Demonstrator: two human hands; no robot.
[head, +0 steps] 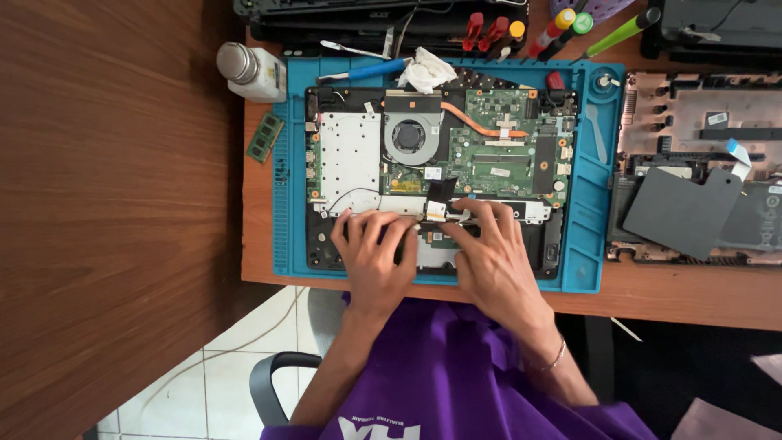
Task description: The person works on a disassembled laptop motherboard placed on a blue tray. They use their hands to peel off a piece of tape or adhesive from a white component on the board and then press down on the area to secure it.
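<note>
- Opened laptop (440, 163): lies bottom cover off on a blue repair mat (586, 236), in the middle of the worktop (676, 297), directly in front of the seated person.
- Lower edge of the laptop: both hands rest here, over the empty bay below the mainboard (489, 155), where a black flat cable (441, 192) comes down to a small connector.
- Left hand (375, 257): fingers spread and laid flat on the chassis, fingertips near a thin black wire; it grips nothing, and appears to steady the frame.
- Right hand (489, 257): fingers extended and close together, tips touching the pale strip beside the cable end; whether they pinch anything I cannot tell from here.
- Handling note: work at a connector like this seems to go best with light, even fingertip pressure, the other hand bracing the case, and no pull on the flat cable itself.
- Upper half of the laptop: round cooling fan (410, 134), copper heat pipe (481, 125), silver plate (350, 155) at left.
- On and around the mat: crumpled white cloth (425, 72), blue-handled tool (366, 72), loose green memory module (265, 137) just off the left edge, white bottle with metal cap (251, 72).
- Far edge: screwdrivers with red, yellow and green handles (521, 34).
- At right: a second dismantled laptop shell (700, 122) carrying a grey panel (680, 212).
</note>
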